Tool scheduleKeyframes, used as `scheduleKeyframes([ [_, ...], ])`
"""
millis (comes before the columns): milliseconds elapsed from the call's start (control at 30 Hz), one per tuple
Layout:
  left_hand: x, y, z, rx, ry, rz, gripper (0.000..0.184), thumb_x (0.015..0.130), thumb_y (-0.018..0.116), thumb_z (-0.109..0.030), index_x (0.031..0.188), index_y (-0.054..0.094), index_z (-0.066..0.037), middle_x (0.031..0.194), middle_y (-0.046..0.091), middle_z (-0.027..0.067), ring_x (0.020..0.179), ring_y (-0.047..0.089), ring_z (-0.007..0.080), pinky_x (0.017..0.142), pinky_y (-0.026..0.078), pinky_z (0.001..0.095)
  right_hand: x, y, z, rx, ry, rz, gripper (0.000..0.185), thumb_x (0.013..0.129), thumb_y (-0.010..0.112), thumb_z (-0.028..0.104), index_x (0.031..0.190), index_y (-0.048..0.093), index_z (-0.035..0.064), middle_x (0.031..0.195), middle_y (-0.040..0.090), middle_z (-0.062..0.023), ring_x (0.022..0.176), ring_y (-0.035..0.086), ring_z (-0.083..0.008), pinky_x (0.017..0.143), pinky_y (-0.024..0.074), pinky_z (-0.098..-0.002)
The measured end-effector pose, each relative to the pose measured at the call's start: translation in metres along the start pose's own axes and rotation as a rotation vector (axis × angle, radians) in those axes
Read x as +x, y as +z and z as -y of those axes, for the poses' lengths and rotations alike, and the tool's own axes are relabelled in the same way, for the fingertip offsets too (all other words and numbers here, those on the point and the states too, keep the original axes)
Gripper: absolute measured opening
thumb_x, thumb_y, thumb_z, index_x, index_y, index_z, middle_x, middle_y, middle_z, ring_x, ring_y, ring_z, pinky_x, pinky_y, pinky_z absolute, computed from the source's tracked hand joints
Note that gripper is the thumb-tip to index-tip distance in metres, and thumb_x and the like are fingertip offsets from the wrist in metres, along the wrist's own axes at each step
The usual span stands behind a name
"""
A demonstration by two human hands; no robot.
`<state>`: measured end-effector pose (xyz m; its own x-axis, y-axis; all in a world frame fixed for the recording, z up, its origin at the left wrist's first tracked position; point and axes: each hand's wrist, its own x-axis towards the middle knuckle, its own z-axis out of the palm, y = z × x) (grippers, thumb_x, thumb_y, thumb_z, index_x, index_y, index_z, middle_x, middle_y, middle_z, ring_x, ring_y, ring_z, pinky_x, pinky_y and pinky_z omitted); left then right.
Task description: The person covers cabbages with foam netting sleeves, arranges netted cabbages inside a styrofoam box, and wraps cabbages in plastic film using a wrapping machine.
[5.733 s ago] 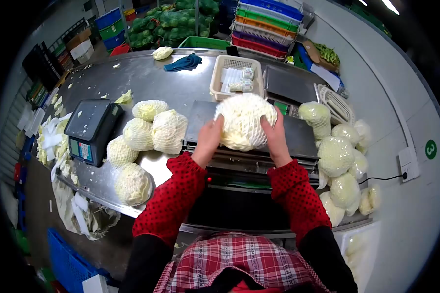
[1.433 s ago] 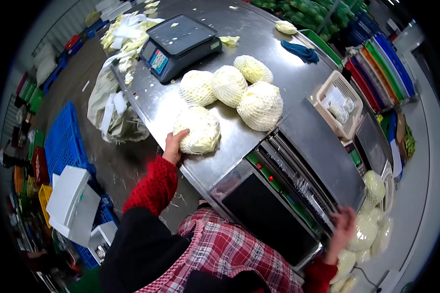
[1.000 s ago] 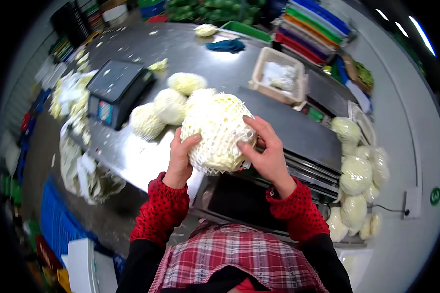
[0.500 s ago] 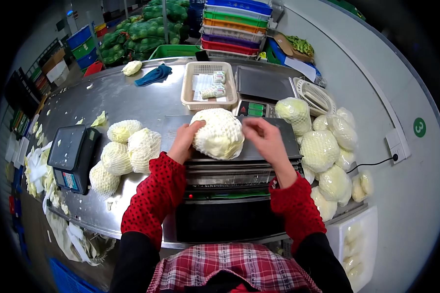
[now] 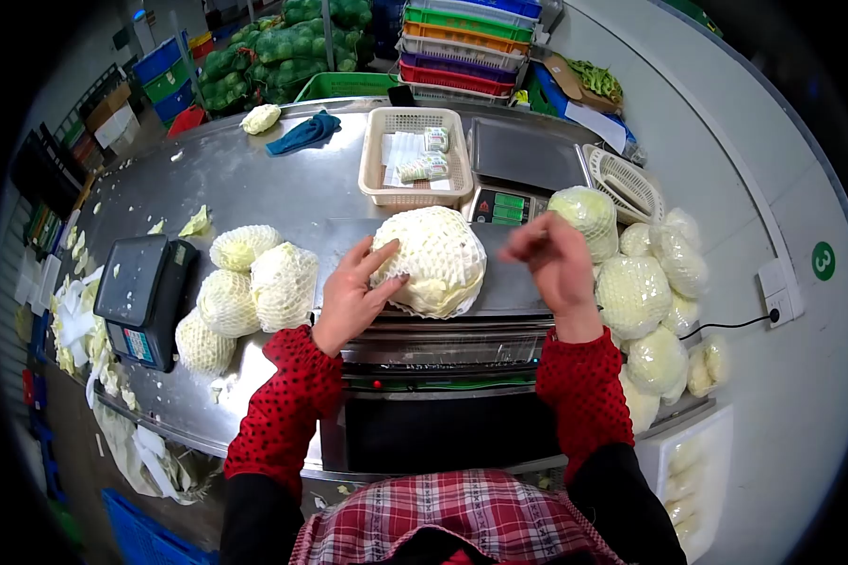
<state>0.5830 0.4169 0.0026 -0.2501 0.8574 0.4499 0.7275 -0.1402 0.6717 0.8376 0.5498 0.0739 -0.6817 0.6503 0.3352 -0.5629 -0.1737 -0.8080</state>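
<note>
A round, pale cabbage (image 5: 433, 264) in a white foam net rests on the flat metal top of the wrapping machine (image 5: 513, 297) in front of me. My left hand (image 5: 353, 292) touches its left side with the fingers spread. To the right of the cabbage, and apart from it, my right hand (image 5: 556, 259) is raised with loosely bent fingers and nothing visible in it; the fingertips are blurred by motion. Several netted cabbages (image 5: 283, 287) sit on the table to the left. Several film-wrapped cabbages (image 5: 628, 294) are piled on the right.
A cream basket (image 5: 372, 174) holding small label rolls stands behind, beside a scale (image 5: 528, 155). At left is another black scale (image 5: 141, 282) near leaf scraps. A blue cloth (image 5: 303, 134) lies at the back. Stacked crates (image 5: 466, 47) stand beyond the table; a wall (image 5: 725, 217) borders the right.
My left hand has loosened and spread its fingers on the cabbage's side. My right hand has drawn away to the right and up. The whole view has shifted slightly.
</note>
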Motion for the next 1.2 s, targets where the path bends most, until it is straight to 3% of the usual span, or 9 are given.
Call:
scheduleKeyframes([
  [100, 0.006, -0.001, -0.008, 0.135, 0.165, -0.117, 0.027, 0.083, 0.071, -0.016, 0.109, 0.069, -0.009, 0.115, 0.061, 0.0164, 0.105, 0.059, 0.0305, 0.084, 0.049, 0.0362, 0.002, 0.002, -0.036, -1.191, 0.079, -0.155, 0.038, 0.086, 0.067, 0.027, 0.115, 0.063, 0.0028, 0.107, 0.066, -0.0074, 0.098, 0.061, -0.0174, 0.085, 0.0496, -0.0343],
  [167, 0.016, 0.008, -0.014, 0.103, 0.257, -0.238, 0.017, 0.086, 0.066, -0.011, 0.101, 0.068, -0.004, 0.098, 0.065, 0.0132, 0.086, 0.062, 0.0234, 0.073, 0.049, 0.0339, 0.003, -0.008, -0.060, -1.236, 0.001, -0.149, 0.035, 0.079, 0.074, 0.024, 0.108, 0.066, 0.0048, 0.108, 0.065, -0.0066, 0.095, 0.062, -0.0201, 0.083, 0.0496, -0.0332],
  [267, 0.034, 0.017, -0.018, -0.167, -0.080, -0.333, 0.015, 0.089, 0.059, -0.014, 0.093, 0.064, 0.000, 0.073, 0.060, 0.0169, 0.062, 0.059, 0.0297, 0.059, 0.046, 0.0373, 0.015, -0.003, -0.056, -1.420, 0.107, -0.181, 0.028, 0.075, 0.072, 0.028, 0.093, 0.068, 0.0072, 0.096, 0.063, -0.0135, 0.092, 0.062, -0.0311, 0.079, 0.0492, -0.0408],
  [367, 0.051, 0.022, -0.020, -0.246, -0.176, -0.325, 0.017, 0.091, 0.056, -0.016, 0.090, 0.062, 0.001, 0.068, 0.058, 0.0169, 0.060, 0.057, 0.0291, 0.057, 0.044, 0.0368, 0.028, -0.003, -0.055, -1.561, 0.146, -0.120, 0.028, 0.074, 0.072, 0.028, 0.089, 0.067, 0.0055, 0.088, 0.065, -0.0137, 0.083, 0.063, -0.0329, 0.073, 0.0493, -0.0400],
  [500, 0.053, 0.026, -0.018, -0.208, -0.159, -0.325, 0.017, 0.092, 0.055, -0.016, 0.092, 0.060, 0.001, 0.066, 0.056, 0.0163, 0.056, 0.054, 0.0260, 0.056, 0.042, 0.0371, 0.039, -0.042, -0.049, -1.357, 0.205, -0.133, 0.022, 0.080, 0.069, 0.023, 0.084, 0.064, 0.0019, 0.075, 0.064, -0.0104, 0.069, 0.062, -0.0263, 0.064, 0.0481, -0.0351],
  [600, 0.045, 0.024, -0.021, -0.069, 0.066, -0.454, 0.018, 0.093, 0.054, -0.015, 0.091, 0.059, 0.001, 0.066, 0.056, 0.0170, 0.057, 0.054, 0.0261, 0.057, 0.042, 0.0374, 0.024, -0.039, -0.044, -0.982, 0.134, -0.281, 0.016, 0.094, 0.057, 0.014, 0.088, 0.060, -0.0002, 0.073, 0.057, 0.0015, 0.067, 0.054, -0.0074, 0.061, 0.0455, -0.0239],
  [800, 0.042, 0.029, 0.006, -0.266, -0.291, -0.260, 0.026, 0.095, 0.051, -0.021, 0.084, 0.056, 0.002, 0.066, 0.056, 0.0153, 0.060, 0.051, 0.0194, 0.058, 0.042, 0.0361, 0.027, -0.030, -0.056, -0.606, 0.336, -0.359, 0.013, 0.091, 0.063, 0.013, 0.093, 0.057, 0.0012, 0.076, 0.057, 0.0005, 0.068, 0.051, -0.0061, 0.063, 0.0427, -0.0206],
  [933, 0.044, 0.030, 0.014, -0.333, -0.303, -0.230, 0.031, 0.095, 0.052, -0.024, 0.080, 0.054, 0.003, 0.064, 0.054, 0.0145, 0.059, 0.046, 0.0162, 0.057, 0.040, 0.0358, 0.026, -0.018, -0.037, -1.179, 0.266, 0.023, 0.016, 0.084, 0.067, 0.003, 0.091, 0.053, 0.0038, 0.078, 0.053, 0.0022, 0.074, 0.051, -0.0054, 0.064, 0.0437, -0.0224],
  [1200, 0.060, 0.030, 0.009, -0.383, -0.289, -0.243, 0.031, 0.094, 0.054, -0.024, 0.079, 0.055, 0.004, 0.061, 0.052, 0.0129, 0.057, 0.045, 0.0153, 0.055, 0.039, 0.0352, 0.025, -0.032, -0.025, -1.299, -0.001, 0.236, 0.022, 0.079, 0.055, -0.010, 0.096, 0.059, 0.0025, 0.106, 0.054, -0.0066, 0.081, 0.059, -0.0203, 0.073, 0.0500, -0.0298],
])
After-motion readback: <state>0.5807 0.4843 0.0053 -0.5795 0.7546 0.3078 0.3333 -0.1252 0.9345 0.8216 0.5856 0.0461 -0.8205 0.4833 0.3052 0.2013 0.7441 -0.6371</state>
